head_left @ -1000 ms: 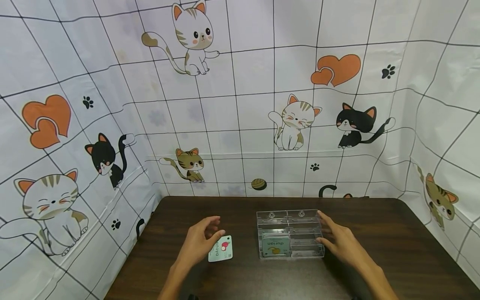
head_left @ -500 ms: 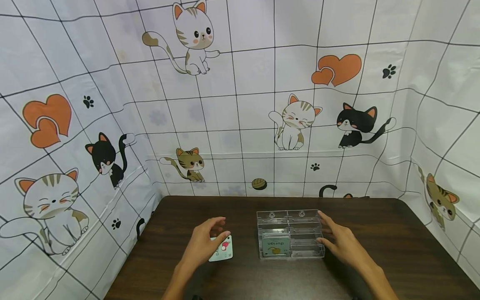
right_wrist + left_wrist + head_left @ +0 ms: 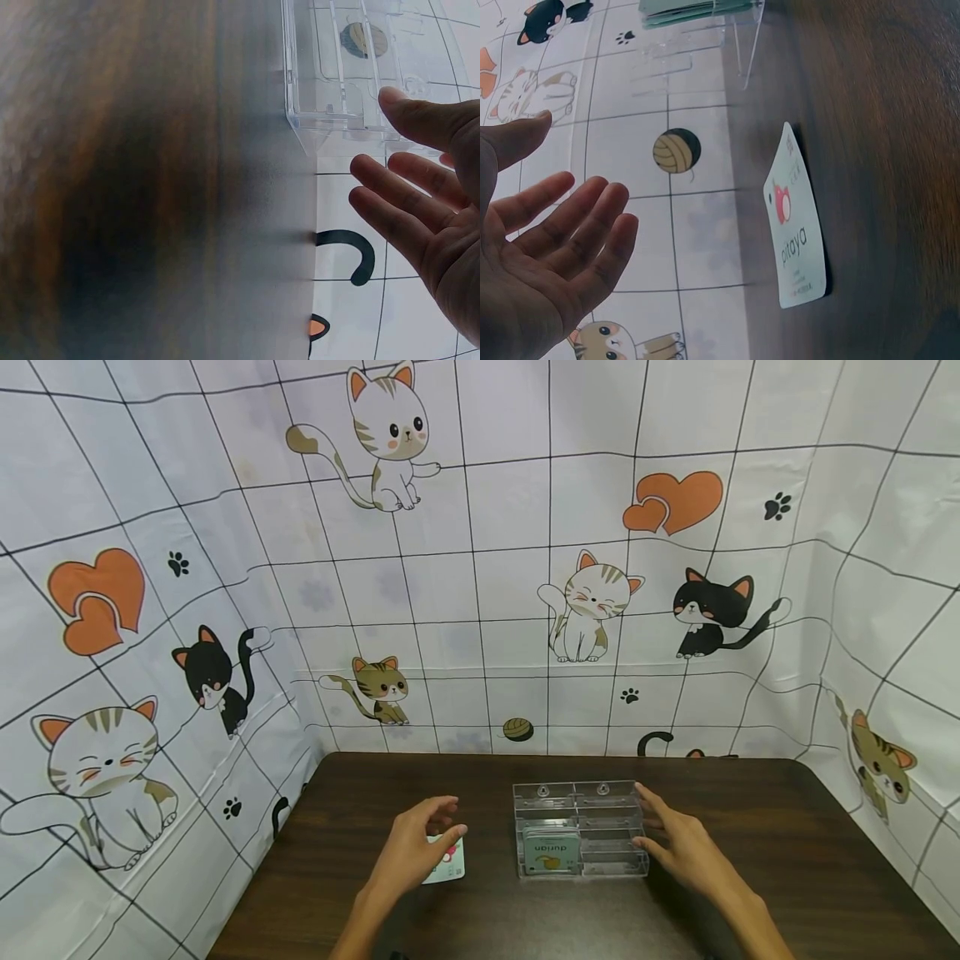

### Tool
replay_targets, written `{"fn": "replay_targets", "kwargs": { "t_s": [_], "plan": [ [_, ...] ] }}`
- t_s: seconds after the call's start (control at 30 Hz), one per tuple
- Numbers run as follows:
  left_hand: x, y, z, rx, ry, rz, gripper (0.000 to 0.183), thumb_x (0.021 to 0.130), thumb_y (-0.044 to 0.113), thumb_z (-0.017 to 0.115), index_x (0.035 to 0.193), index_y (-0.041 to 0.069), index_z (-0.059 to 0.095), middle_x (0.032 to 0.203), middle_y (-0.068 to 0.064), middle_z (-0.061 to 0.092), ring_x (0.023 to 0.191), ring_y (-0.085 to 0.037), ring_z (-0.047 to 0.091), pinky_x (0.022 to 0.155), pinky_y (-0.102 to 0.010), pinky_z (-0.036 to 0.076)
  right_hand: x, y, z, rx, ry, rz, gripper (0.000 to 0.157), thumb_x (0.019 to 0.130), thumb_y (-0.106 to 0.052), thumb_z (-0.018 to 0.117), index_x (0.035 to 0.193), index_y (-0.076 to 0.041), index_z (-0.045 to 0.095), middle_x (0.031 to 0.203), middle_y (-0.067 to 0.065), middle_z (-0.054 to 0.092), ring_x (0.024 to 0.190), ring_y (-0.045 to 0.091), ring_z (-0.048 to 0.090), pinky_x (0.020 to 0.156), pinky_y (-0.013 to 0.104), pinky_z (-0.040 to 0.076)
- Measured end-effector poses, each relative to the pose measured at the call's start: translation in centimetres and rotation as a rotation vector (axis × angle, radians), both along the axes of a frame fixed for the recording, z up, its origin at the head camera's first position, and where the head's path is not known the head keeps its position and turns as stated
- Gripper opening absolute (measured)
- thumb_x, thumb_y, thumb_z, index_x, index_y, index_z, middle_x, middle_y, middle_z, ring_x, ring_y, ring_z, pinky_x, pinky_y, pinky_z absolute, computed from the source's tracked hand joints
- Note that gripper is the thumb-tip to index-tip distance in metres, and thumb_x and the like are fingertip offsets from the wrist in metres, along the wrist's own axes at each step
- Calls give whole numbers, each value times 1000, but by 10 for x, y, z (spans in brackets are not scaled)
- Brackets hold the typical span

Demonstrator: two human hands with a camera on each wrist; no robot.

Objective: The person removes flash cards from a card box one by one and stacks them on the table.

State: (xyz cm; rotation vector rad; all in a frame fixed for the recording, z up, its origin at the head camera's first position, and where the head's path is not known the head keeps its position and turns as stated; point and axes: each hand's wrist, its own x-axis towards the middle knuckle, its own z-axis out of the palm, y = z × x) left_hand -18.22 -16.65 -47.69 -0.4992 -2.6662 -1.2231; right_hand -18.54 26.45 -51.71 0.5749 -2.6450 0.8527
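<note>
Thin card could skid away

I see the left hand (image 3: pixel 416 843) loosely spread, empty, apart from the pitaya card (image 3: pixel 799 225) on the table (image 3: pixel 480 914); its thin edge might slide under fingertips. The right hand (image 3: pixel 681 842), fingers relaxed, gripping nothing, is beside the clear rack (image 3: pixel 613 845), contact unclear; a nudge could shift it.

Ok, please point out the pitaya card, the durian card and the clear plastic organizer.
Pitaya card (image 3: pixel 798 226): left wrist view, middle of its printed face.
Durian card (image 3: pixel 552 852): head view, its face, between word and fruit.
Clear plastic organizer (image 3: pixel 613 865): head view, front wall of its lower right compartment.
</note>
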Motion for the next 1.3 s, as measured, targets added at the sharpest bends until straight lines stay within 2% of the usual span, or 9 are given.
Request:
{"fn": "replay_targets", "kwargs": {
  "t_s": [0.2, 0.53, 0.93, 1.03, 1.3],
  "plan": [
    [1, 4, 1, 17, -3, -43, 43, 100, 27, 78, 138, 8, 68, 129, -16, 74, 110, -34, 75, 92, -46, 63, 0, 0, 0, -4, 1, 9, 87, 86, -3, 87, 159, 5, 41, 139, 32, 67, 104, 43, 78, 83, 48, 65],
    [0, 12, -2, -7, -12, -65, 45, 102, 30, 76, 140, 9, 68, 132, -15, 73, 115, -30, 73, 96, -46, 61, -2, 0, 1, 13, -6, 1, 86, 86, -4, 87, 159, 4, 41, 139, 32, 67, 105, 42, 78, 85, 49, 64],
    [-4, 22, -3, 17, 4, -106, 41, 101, 26, 78, 136, 6, 70, 128, -13, 75, 109, -27, 74, 93, -46, 62, 0, 0, -3, 12, -18, -19, 87, 86, -4, 87, 159, 2, 41, 138, 31, 68, 106, 43, 78, 84, 49, 64],
    [-4, 24, -3, 8, 11, -107, 40, 100, 25, 78, 136, 7, 70, 128, -11, 75, 108, -26, 74, 93, -48, 62, 0, -1, -2, 11, -14, -15, 87, 86, -4, 87, 159, 2, 41, 138, 31, 68, 106, 42, 78, 83, 49, 65],
    [-4, 28, -3, -5, 14, -109, 40, 100, 26, 79, 135, 9, 71, 127, -11, 76, 106, -26, 74, 91, -45, 62, -1, -1, 0, 16, -12, -20, 86, 87, -4, 87, 160, 2, 42, 139, 30, 68, 105, 40, 78, 84, 49, 64]
  ]
}}
